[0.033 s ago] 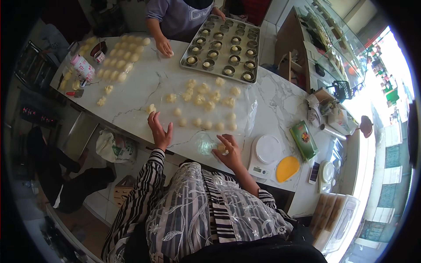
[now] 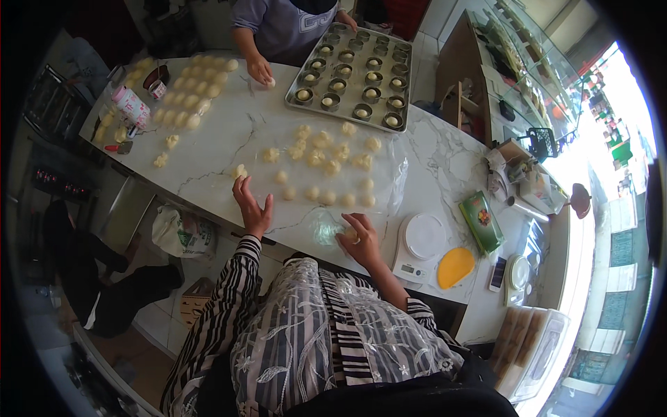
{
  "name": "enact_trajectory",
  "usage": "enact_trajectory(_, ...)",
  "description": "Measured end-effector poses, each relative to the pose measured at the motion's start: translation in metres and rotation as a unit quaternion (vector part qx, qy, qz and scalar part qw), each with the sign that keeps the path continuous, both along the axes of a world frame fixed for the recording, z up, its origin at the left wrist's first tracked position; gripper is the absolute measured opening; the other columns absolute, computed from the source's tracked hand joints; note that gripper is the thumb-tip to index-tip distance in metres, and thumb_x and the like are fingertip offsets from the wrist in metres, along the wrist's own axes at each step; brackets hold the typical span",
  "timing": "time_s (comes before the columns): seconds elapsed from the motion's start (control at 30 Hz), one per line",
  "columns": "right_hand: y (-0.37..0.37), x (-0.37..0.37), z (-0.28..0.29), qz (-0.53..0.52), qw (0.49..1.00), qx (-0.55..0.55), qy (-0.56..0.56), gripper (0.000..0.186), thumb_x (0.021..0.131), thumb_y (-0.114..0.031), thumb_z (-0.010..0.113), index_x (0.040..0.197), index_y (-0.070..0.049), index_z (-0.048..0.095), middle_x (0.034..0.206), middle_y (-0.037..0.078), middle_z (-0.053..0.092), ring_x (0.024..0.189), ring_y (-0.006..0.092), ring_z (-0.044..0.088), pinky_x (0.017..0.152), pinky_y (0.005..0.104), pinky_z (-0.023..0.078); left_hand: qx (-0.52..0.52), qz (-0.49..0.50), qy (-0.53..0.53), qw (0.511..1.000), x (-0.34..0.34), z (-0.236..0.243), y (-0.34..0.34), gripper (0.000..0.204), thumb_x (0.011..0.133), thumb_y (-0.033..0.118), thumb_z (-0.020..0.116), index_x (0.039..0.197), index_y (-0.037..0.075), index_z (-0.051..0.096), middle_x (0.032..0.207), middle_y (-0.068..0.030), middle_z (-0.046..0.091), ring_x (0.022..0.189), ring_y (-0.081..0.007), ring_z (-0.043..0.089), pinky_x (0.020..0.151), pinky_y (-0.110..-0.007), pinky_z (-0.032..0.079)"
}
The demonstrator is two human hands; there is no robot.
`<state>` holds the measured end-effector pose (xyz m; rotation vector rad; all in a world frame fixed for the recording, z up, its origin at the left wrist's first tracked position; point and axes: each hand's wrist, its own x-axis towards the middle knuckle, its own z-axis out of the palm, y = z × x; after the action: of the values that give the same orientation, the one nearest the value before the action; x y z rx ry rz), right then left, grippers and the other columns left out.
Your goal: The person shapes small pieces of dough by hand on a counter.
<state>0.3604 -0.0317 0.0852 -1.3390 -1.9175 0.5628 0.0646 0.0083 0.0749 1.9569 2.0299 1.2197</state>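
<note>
My left hand is open, thumb apart, its fingertips at a small lumpy piece of dough on the marble table. Nearer to me, my right hand cups over a dough ball, mostly hidden under the fingers. Beyond my hands, rough dough pieces and smoother dough balls lie on a clear plastic sheet. A shiny smear marks the tabletop left of my right hand.
Across the table, a person's hand touches a small dough piece beside a metal tray of ring moulds holding dough balls. More balls sit at far left. At right are a white scale, yellow scraper and green box.
My right hand has shifted very slightly over the dough ball, which shows less now. The other person's hand has moved a little. My left hand stays in place.
</note>
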Motion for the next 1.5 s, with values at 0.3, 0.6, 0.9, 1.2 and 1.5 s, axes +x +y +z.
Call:
enact_trajectory(0.3, -0.012, 0.006, -0.031, -0.018, 0.986, -0.068, 0.151, 0.032, 0.073, 0.0, 0.069, 0.105, -0.004, 0.064, 0.092, 0.013, 0.065, 0.084, 0.0284, 0.066, 0.075, 0.036, 0.054, 0.058, 0.01, -0.081, 0.995, -0.006, 0.002, 0.0, 0.082, 0.083, 0.046, 0.061, 0.141, 0.002, 0.023, 0.143, -0.0228, 0.016, 0.132, -0.0409, 0.023, 0.107, -0.055, 0.024)
enact_trajectory(0.6, -0.021, -0.012, -0.029, -0.009, 0.991, -0.032, 0.131, 0.024, 0.073, 0.0, 0.069, 0.097, -0.003, 0.065, 0.096, 0.015, 0.065, 0.085, 0.0318, 0.066, 0.075, 0.0358, 0.053, 0.046, -0.032, -0.079, 0.995, -0.007, 0.006, 0.003, 0.084, 0.082, 0.048, 0.061, 0.142, 0.002, 0.024, 0.143, -0.0232, 0.015, 0.132, -0.0408, 0.024, 0.107, -0.054, 0.026)
enact_trajectory(0.9, -0.008, -0.022, -0.025, -0.147, 0.984, 0.032, 0.098, 0.012, 0.077, -0.002, 0.064, 0.089, -0.002, 0.065, 0.091, 0.015, 0.063, 0.086, 0.0349, 0.063, 0.076, 0.039, 0.051, 0.02, -0.07, -0.06, 0.996, 0.002, 0.001, 0.0, 0.078, 0.084, 0.04, 0.061, 0.141, 0.001, 0.024, 0.144, -0.0248, 0.014, 0.133, -0.042, 0.024, 0.109, -0.052, 0.025)
enact_trajectory(1.2, -0.009, 0.006, -0.03, -0.248, 0.961, 0.029, 0.12, 0.011, 0.079, -0.003, 0.065, 0.089, 0.0, 0.066, 0.089, 0.016, 0.063, 0.084, 0.0325, 0.064, 0.074, 0.0363, 0.052, 0.037, -0.075, -0.075, 0.994, 0.004, 0.003, 0.001, 0.074, 0.084, 0.036, 0.06, 0.14, 0.001, 0.027, 0.144, -0.0248, 0.017, 0.133, -0.0425, 0.024, 0.109, -0.052, 0.024)
enact_trajectory(1.5, -0.031, -0.006, -0.027, -0.257, 0.963, 0.001, 0.087, 0.008, 0.081, -0.004, 0.062, 0.087, -0.001, 0.066, 0.09, 0.016, 0.062, 0.083, 0.0336, 0.062, 0.074, 0.0389, 0.05, 0.038, -0.061, -0.066, 0.995, -0.008, 0.0, -0.002, 0.073, 0.086, 0.039, 0.057, 0.139, 0.0, 0.027, 0.144, -0.0249, 0.017, 0.133, -0.0421, 0.025, 0.11, -0.052, 0.023)
